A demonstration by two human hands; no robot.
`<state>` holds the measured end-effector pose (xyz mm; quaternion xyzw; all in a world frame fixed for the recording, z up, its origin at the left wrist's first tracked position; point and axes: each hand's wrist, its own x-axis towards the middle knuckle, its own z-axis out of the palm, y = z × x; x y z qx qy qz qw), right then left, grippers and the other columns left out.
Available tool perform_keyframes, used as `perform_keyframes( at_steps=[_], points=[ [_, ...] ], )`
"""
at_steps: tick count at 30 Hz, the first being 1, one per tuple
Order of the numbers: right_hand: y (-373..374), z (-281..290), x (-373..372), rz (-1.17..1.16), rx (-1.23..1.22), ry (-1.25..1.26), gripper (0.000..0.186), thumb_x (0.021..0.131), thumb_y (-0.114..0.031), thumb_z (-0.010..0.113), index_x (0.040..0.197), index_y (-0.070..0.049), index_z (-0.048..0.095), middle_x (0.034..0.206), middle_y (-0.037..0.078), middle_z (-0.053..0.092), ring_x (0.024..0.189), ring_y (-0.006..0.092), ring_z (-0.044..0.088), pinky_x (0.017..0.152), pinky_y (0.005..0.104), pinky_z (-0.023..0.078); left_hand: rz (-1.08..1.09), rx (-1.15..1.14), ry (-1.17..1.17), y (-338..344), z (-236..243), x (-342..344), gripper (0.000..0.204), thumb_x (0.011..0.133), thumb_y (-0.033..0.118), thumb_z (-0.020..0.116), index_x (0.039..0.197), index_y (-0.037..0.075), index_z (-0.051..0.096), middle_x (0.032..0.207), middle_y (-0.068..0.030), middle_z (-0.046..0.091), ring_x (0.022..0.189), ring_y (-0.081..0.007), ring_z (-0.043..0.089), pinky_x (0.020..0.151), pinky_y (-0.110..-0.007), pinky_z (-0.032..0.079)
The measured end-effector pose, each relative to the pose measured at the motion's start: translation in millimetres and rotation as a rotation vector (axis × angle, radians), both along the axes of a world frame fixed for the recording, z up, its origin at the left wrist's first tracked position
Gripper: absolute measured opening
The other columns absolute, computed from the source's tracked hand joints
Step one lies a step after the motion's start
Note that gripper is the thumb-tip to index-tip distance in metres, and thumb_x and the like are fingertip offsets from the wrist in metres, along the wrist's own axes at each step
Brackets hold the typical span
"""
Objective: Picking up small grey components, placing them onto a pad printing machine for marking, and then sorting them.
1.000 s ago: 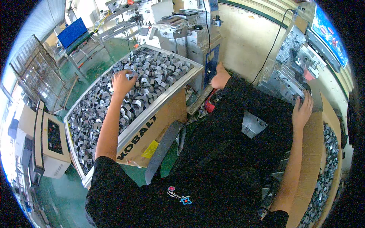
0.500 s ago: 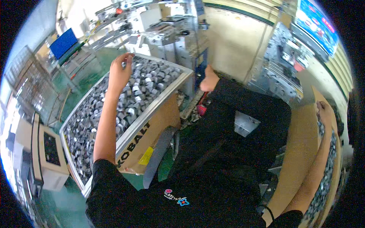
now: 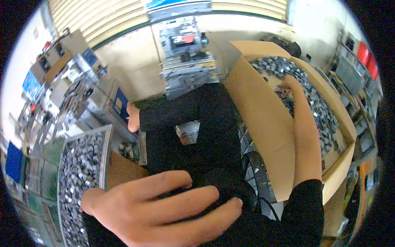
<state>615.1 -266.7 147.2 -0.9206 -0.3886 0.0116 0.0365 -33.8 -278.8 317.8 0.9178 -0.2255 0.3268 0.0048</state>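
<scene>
My left hand (image 3: 156, 206) is close to me in front of my body, large in the picture, with its fingers stretched and apart and nothing visible in it. Beyond its thumb side lies a framed tray (image 3: 108, 144) full of small grey metal blocks (image 3: 80, 164). My right hand (image 3: 291, 85) reaches into an open cardboard box (image 3: 263, 131) on the right, its fingers curled downward over small dark and shiny metal pieces (image 3: 314, 96). Whatever its fingers grip is too small and blurred to name. A silvery piece (image 3: 189, 131) shows between my dark-clothed legs.
A bare foot (image 3: 133, 117) rests beside the grey machine (image 3: 98, 103) at left. Straight ahead, another machine (image 3: 187, 68) stands against the wall. The box's tall cardboard flap (image 3: 247, 94) rises between my legs and the pieces. Shelving (image 3: 352, 78) lines the far right.
My view has turned right. My left hand has left the tray of blocks, come back near my body and spread its fingers. My right hand is still in the cardboard box.
</scene>
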Motion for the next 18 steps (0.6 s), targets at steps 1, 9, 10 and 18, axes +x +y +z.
perform_keyframes(
  at_steps=[1,9,10,18],
  points=[
    [-2.4,-6.9,0.1,-0.035,0.111,-0.112,0.049,0.083,-0.045,0.077,0.07,0.001,0.068,0.066,0.016,0.068,0.057,0.0226,0.069,0.06,0.0377,0.057,0.0,0.012,0.001,-3.6,1.6,5.7,0.022,0.089,0.026,0.069,0.104,0.012,0.075,0.095,-0.0029,0.075,0.075,-0.0181,0.067,0.058,-0.032,0.051],
    [8.1,40.4,-72.1,-0.151,0.06,0.177,0.067,0.077,-0.063,0.075,0.067,0.002,0.065,0.063,0.018,0.067,0.054,0.025,0.068,0.048,0.0378,0.056,-0.16,0.128,-0.278,-9.5,-13.5,74.6,0.035,0.077,0.012,0.071,0.109,0.026,0.07,0.094,-0.0046,0.071,0.074,-0.0176,0.062,0.058,-0.03,0.048],
    [5.5,35.2,-63.2,-0.173,0.057,0.177,0.067,0.077,-0.063,0.075,0.067,0.002,0.065,0.063,0.018,0.067,0.054,0.025,0.068,0.048,0.0378,0.056,-0.342,0.176,-0.487,-3.5,-18.6,88.1,0.068,0.07,0.0,0.071,0.125,0.04,0.062,0.101,-0.0111,0.068,0.069,-0.0214,0.058,0.055,-0.031,0.046],
    [2.3,11.5,-38.9,0.0,0.265,0.225,0.052,0.082,-0.055,0.072,0.096,-0.004,0.075,0.079,0.015,0.073,0.072,0.0287,0.071,0.068,0.0405,0.057,0.015,-0.116,0.168,60.7,-19.8,122.1,0.026,0.085,0.012,0.069,0.111,0.011,0.072,0.109,-0.0076,0.071,0.096,-0.0251,0.068,0.082,-0.037,0.053]
  ],
)
